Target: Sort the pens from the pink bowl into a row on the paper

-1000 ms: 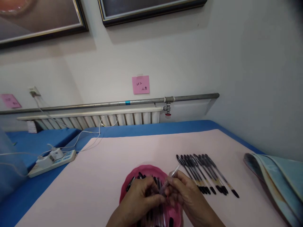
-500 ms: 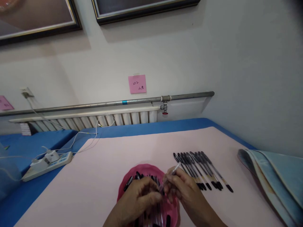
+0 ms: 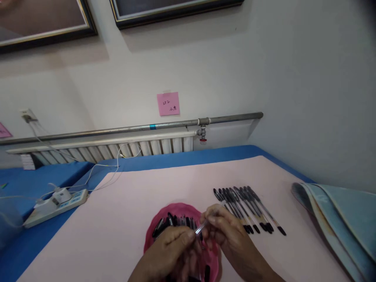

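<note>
Above a pink bowl (image 3: 152,223), a clear pen barrel (image 3: 201,227) is held between my two hands. My right hand (image 3: 227,233) is closed around its upper length, and a clear end pokes out past the fingers. My left hand (image 3: 172,248) pinches the lower end between thumb and fingers; its other fingers are partly hidden. Black pen caps (image 3: 170,219) and clear pen parts lie in the bowl, largely covered by my left hand. To the right, a row of black capped pens (image 3: 243,205) lies side by side on pink paper.
Pink paper (image 3: 129,203) covers the blue table (image 3: 205,153). A folded light-blue sheet (image 3: 337,215) lies at the right edge. On the left sits a power strip (image 3: 58,207) with white cables. A radiator (image 3: 152,147) and a pipe run along the wall behind.
My left thumb and fingers have closed on the lower end of the pen barrel, hiding more of the bowl's contents. My right hand keeps its hold. The view has shifted slightly.
</note>
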`<action>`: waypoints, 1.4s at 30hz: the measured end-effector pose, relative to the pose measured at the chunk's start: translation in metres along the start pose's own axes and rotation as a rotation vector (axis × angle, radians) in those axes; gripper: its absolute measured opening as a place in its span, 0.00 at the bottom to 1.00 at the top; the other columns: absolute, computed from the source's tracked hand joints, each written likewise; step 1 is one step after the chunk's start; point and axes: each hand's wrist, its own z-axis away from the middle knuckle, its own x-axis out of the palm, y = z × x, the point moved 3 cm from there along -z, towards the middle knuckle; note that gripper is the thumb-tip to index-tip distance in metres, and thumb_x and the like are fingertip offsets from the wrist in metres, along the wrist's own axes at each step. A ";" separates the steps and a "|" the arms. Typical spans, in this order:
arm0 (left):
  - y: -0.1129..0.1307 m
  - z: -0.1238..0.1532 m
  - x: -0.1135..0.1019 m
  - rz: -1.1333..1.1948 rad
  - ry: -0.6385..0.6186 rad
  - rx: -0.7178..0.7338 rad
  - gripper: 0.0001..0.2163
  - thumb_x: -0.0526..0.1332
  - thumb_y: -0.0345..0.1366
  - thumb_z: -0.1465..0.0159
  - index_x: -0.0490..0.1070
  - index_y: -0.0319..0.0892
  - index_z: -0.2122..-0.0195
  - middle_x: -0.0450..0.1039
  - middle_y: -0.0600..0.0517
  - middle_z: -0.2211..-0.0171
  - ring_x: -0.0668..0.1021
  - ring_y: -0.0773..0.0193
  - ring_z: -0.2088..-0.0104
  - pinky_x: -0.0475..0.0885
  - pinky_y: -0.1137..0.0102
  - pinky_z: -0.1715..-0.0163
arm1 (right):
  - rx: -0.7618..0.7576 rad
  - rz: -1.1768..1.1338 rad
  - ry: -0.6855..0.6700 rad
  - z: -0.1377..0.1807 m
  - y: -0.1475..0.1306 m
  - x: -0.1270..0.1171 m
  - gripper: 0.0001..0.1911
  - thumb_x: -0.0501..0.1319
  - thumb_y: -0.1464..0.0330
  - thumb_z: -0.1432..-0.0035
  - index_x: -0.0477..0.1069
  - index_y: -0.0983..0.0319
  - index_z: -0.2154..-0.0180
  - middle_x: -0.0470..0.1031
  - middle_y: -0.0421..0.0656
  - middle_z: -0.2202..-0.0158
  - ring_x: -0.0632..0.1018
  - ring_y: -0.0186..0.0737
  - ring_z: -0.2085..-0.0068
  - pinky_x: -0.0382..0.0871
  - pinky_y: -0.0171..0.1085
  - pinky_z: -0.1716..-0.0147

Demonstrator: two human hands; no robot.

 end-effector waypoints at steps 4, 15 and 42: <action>-0.001 -0.004 -0.002 -0.013 0.105 0.079 0.12 0.59 0.46 0.40 0.65 0.42 0.70 0.68 0.56 0.79 0.66 0.72 0.85 0.56 0.77 0.86 | -0.012 0.043 0.047 -0.002 0.001 -0.001 0.09 0.60 0.63 0.48 0.65 0.61 0.73 0.72 0.37 0.82 0.70 0.33 0.80 0.62 0.32 0.80; 0.002 0.002 0.003 0.014 0.003 -0.001 0.15 0.53 0.49 0.37 0.67 0.43 0.69 0.67 0.56 0.84 0.66 0.71 0.88 0.56 0.76 0.87 | 0.004 -0.018 -0.003 0.000 0.002 0.000 0.09 0.61 0.63 0.48 0.66 0.61 0.73 0.71 0.36 0.81 0.70 0.31 0.80 0.63 0.32 0.78; -0.003 -0.003 -0.001 -0.020 0.007 0.021 0.11 0.60 0.44 0.41 0.66 0.42 0.69 0.63 0.60 0.86 0.64 0.73 0.88 0.54 0.77 0.88 | -0.011 0.066 -0.047 -0.001 0.006 -0.002 0.05 0.58 0.66 0.47 0.65 0.61 0.72 0.69 0.35 0.80 0.68 0.31 0.80 0.60 0.33 0.78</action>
